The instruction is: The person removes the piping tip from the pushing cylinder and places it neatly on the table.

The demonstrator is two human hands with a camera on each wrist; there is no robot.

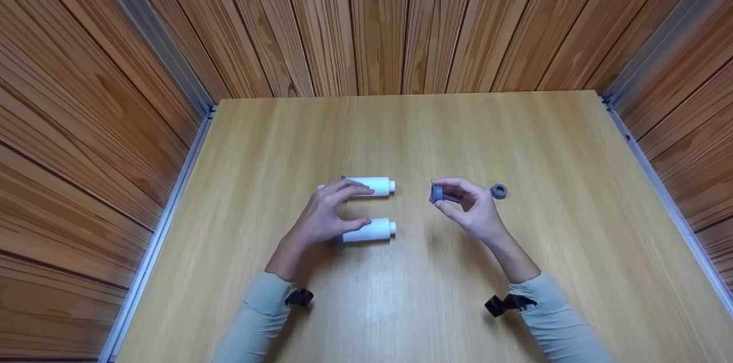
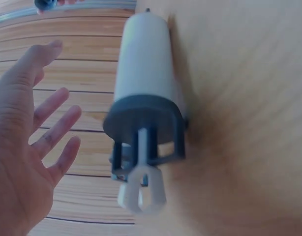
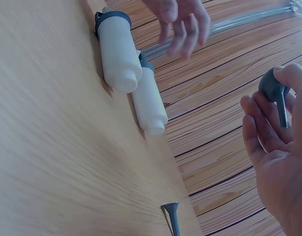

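Note:
Two white cylinders lie on their sides, a far one (image 1: 378,185) and a near one (image 1: 378,229), with narrow necks pointing right. In the left wrist view, the white cylinder (image 2: 145,54) has a dark grey cap (image 2: 141,115) with a bracket and a pale forked piece (image 2: 143,189) at its end. My left hand (image 1: 326,214) hovers over the pair, fingers spread, thumb above the near one, holding nothing. Away to the right, my right hand (image 1: 472,211) pinches a dark grey funnel (image 3: 273,87) by its wide end between thumb and fingers, its thin stem pointing back toward the palm.
A second grey funnel (image 3: 171,212) lies on the table, showing as a ring (image 1: 499,191) just beyond the right hand. The wooden table (image 1: 401,134) is enclosed by plank walls (image 1: 378,19) with metal rails (image 1: 154,248) along the sides.

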